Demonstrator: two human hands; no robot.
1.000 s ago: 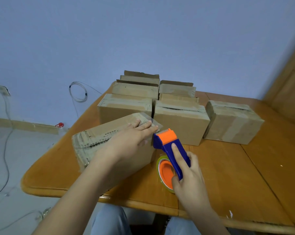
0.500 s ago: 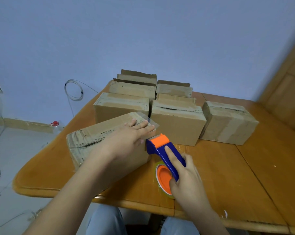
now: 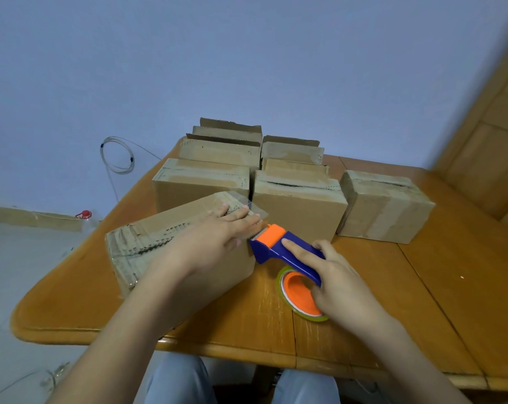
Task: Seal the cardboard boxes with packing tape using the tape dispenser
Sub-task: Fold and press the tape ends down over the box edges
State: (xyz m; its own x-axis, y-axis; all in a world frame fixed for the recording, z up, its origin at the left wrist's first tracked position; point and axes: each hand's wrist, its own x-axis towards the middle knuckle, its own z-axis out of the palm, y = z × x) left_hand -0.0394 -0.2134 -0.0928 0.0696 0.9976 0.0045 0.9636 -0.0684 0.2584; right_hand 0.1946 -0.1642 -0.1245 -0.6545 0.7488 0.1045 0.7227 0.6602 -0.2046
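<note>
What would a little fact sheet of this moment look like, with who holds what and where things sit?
Setting: a wooden table against a blue wall
Left: the left hand lies flat on top of the near box, fingers straight
Right: the right hand grips the tape dispenser, index finger along its top
Dispenser: blue and orange, at the near box's right end, cutter by the left fingertips
Roll: the tape roll sits under the right hand
Behind: other boxes clustered together, some with open flaps

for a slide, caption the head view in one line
Left hand presses on the near cardboard box while right hand grips the tape dispenser
</note>
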